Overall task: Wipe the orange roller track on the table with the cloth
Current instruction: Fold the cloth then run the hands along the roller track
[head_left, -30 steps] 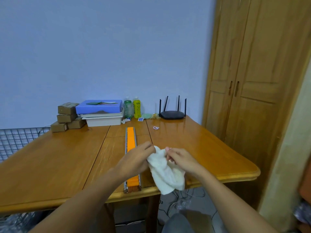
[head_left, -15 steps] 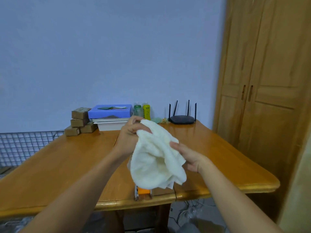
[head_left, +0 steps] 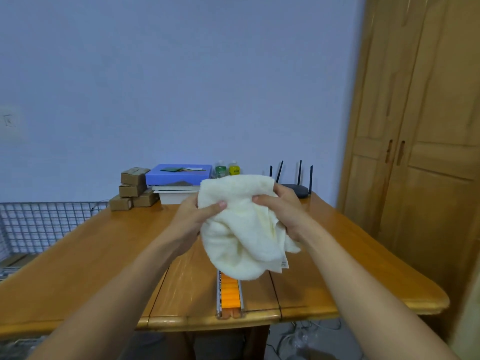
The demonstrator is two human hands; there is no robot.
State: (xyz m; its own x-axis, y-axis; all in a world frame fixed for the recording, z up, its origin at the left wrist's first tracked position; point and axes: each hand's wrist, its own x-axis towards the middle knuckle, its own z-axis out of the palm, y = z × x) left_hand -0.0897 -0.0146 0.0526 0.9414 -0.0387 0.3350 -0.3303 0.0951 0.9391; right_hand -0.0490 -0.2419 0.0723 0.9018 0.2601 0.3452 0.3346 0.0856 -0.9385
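Orange roller track (head_left: 230, 294) lies flat on the tabletop (head_left: 91, 268), along the middle panel, with its near end at the front edge. You can see only that near stretch, because the cloth (head_left: 241, 229) hangs in front of the rest. The cloth is a white towel, bunched and held up in the air above the tabletop, between you and the track. Its lowest fold hangs over the visible rollers, and contact with the track cannot be confirmed. A small label shows at its lower right hem. Your left grip (head_left: 194, 219) is clenched on the cloth's left side, thumb laid across the front of the fabric. Your right grip (head_left: 284, 210) is clenched on the upper right side, thumb on the front and fingers curled over the top edge. Both forearms are bare and reach forward over the front edge. At the far edge, by the wall, stand stacked cardboard boxes (head_left: 132, 188), a blue box (head_left: 179, 174) on white trays, a green bottle (head_left: 220, 170) and a yellow bottle (head_left: 234, 168). A black router (head_left: 298, 190) with upright antennas is partly hidden behind your right grip. A wire grid (head_left: 39, 222) stands left of the tabletop. Wooden doors (head_left: 420, 152) stand to the right. Cables (head_left: 298, 333) lie on the floor below.
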